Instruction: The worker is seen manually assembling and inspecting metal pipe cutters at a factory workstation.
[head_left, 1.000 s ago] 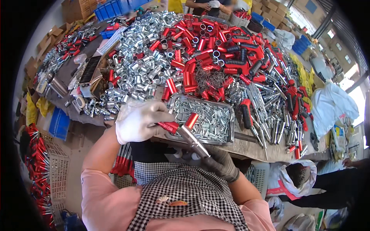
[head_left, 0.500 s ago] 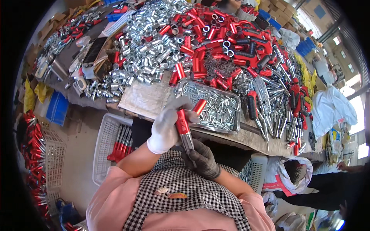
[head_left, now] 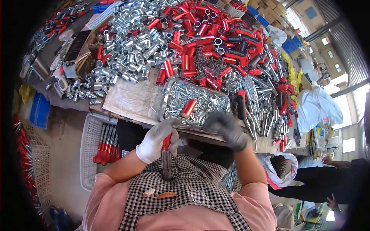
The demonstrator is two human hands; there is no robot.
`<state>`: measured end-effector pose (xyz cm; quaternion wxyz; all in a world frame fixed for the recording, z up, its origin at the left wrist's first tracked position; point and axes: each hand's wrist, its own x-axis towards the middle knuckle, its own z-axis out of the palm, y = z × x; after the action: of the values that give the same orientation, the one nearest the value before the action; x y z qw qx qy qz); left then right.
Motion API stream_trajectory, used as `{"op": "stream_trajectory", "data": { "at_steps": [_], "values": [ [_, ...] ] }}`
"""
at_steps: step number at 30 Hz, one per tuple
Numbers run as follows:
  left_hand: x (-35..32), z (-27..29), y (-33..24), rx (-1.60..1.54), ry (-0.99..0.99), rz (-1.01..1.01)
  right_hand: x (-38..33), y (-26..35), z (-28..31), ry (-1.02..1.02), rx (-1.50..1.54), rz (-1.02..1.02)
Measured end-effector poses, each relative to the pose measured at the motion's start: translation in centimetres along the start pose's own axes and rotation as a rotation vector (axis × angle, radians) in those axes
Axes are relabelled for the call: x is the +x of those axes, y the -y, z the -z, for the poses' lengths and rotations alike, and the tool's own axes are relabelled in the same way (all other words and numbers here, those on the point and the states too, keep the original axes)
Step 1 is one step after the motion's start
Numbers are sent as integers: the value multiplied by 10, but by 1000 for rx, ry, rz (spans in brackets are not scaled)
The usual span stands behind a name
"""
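My left hand (head_left: 157, 141), in a white glove with grey fingers, is closed around the red end of a red-and-steel tool part (head_left: 166, 159). The steel end points down at my checked apron. My right hand (head_left: 227, 131), in a dark grey glove, is at the front right edge of a metal tray (head_left: 166, 106). Motion smears its fingers, so I cannot tell whether they hold anything. Small silver pins (head_left: 206, 104) fill the tray, and a red tube (head_left: 189, 108) lies on top of them.
Behind the tray are heaps of silver sleeves (head_left: 131, 50), red tubes (head_left: 187, 61) and red-black handles (head_left: 243, 50). Steel rods (head_left: 252, 104) lie to the right. A white crate (head_left: 86, 154) of red-handled tools stands below left. Another person (head_left: 327, 181) is at the right.
My right hand has left the tool part and moved right and forward to the tray. My left hand keeps the part, now lower and nearer my apron. The whole view has shifted a little.
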<state>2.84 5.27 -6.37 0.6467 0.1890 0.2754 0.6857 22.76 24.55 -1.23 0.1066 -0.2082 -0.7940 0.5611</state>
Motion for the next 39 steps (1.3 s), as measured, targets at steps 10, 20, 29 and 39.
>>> {"op": "stream_trajectory", "data": {
  "at_steps": [10,20,29,39],
  "values": [
    [-7,-1,8,88,99,215,121,-30,113,388,-1786,-123],
    [-12,-17,16,280,233,288,126,-39,115,396,-1481,-352],
    [-23,-23,12,397,114,244,113,-65,141,503,-1106,-427],
    [-5,-35,15,425,137,261,114,-72,163,461,-1103,-399]
  ]
}}
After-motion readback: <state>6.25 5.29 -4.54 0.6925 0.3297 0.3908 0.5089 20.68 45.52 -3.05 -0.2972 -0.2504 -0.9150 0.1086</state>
